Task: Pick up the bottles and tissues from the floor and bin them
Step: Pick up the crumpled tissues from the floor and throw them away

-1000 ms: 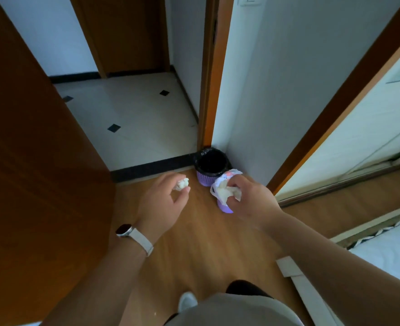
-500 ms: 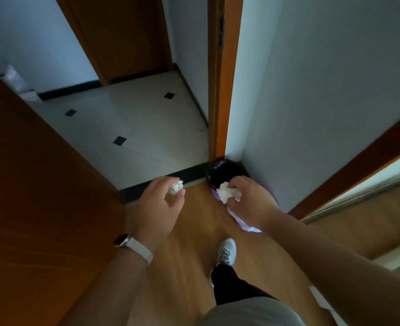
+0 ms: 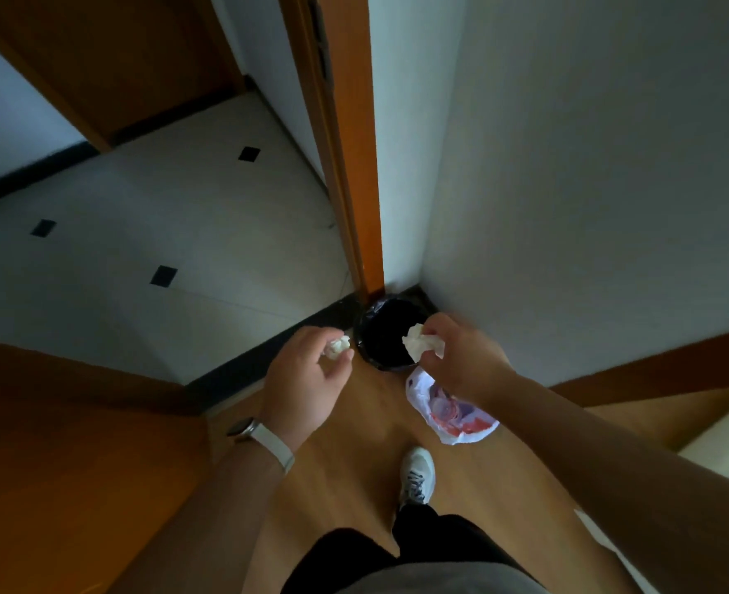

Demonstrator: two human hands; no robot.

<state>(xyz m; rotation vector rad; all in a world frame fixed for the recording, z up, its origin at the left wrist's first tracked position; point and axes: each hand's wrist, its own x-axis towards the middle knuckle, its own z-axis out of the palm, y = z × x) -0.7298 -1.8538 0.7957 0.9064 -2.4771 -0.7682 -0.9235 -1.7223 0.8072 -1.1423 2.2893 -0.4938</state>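
Pinching small tissue wad [image 3: 337, 347] in left hand [image 3: 307, 381], just left of bin [image 3: 360, 342] rim. Gripping bigger tissue [image 3: 421, 347] in right hand [image 3: 461, 358] over bin mouth, with crumpled bottle [image 3: 452, 415] under same palm, short of rim. Staged that way for a straight drop, looks like

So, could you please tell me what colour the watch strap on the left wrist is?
The watch strap is white, seen in the head view.
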